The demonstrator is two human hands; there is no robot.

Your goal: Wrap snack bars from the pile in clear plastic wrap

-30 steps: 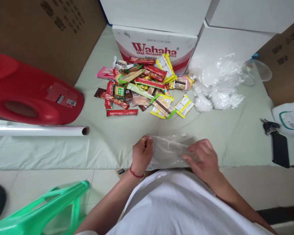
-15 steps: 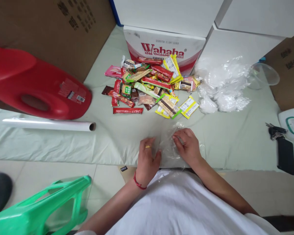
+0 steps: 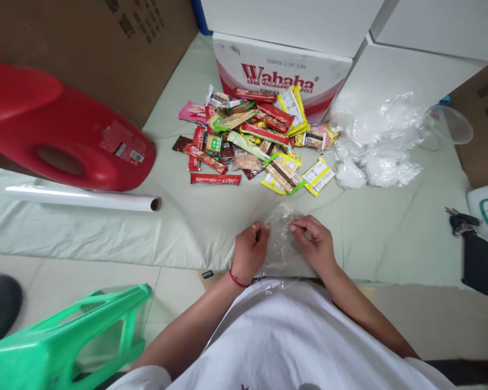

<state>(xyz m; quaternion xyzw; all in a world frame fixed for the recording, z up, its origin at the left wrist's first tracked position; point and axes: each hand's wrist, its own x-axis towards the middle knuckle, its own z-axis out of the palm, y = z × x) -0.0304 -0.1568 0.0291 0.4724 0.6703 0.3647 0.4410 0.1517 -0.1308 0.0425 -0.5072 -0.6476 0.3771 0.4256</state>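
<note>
A clear plastic bag (image 3: 282, 238), crinkled and see-through, is stretched between my two hands at the front edge of the table. My left hand (image 3: 250, 249) pinches its left side between thumb and fingers. On the other side, my right hand (image 3: 316, 244) grips the bag with thumb and fingertips pressed together. Beyond the hands lies a loose heap of wrapped snacks (image 3: 244, 138) in red, yellow, green and brown packaging. A yellow-and-white snack packet (image 3: 319, 176) is among the nearest to my right hand.
Filled clear bags (image 3: 378, 141) sit at the back right near a transparent plastic bowl (image 3: 451, 124). A white roll (image 3: 85, 198) and red jug (image 3: 73, 141) lie left. Keys (image 3: 460, 219) and a black phone (image 3: 476, 262) are right. A green stool (image 3: 36, 346) stands below.
My left hand has closed from a loose, spread pose into a pinch on the bag's left side. My right hand keeps its grip. The view has shifted slightly.
</note>
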